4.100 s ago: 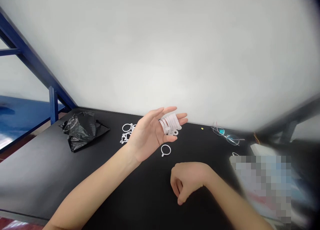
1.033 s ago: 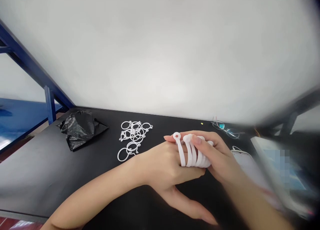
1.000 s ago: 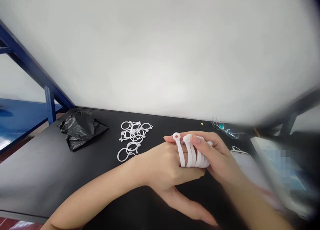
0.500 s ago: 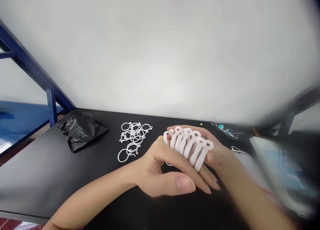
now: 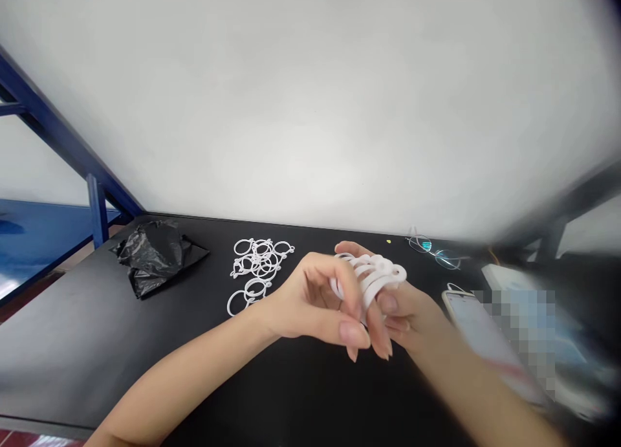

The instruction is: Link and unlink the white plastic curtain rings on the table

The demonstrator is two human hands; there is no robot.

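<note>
A stack of white curtain rings (image 5: 373, 280), each with a small eyelet, is bunched between my two hands above the table. My left hand (image 5: 325, 298) has its index finger bent in front of the rings, and some of its other fingers pass through or behind them. Its thumb reaches forward below the stack. From the far side, my right hand (image 5: 407, 311) wraps its fingers and thumb around the right end of the rings, with part of the hand hidden. A pile of loose white curtain rings (image 5: 262, 259) lies on the table left of my hands.
A crumpled black plastic bag (image 5: 158, 253) lies at the left of the black table (image 5: 82, 343). Eyeglasses (image 5: 434, 251), a phone (image 5: 466, 311) and a blurred white-and-blue item (image 5: 514, 282) are at the right. A white wall (image 5: 310, 110) stands behind, with a blue metal frame (image 5: 99, 207) leftward.
The left index finger has bent and drawn back from its stretched position along the rings. The ring stack has tilted and bunched closer together, and the right hand's fingers have curled further round it.
</note>
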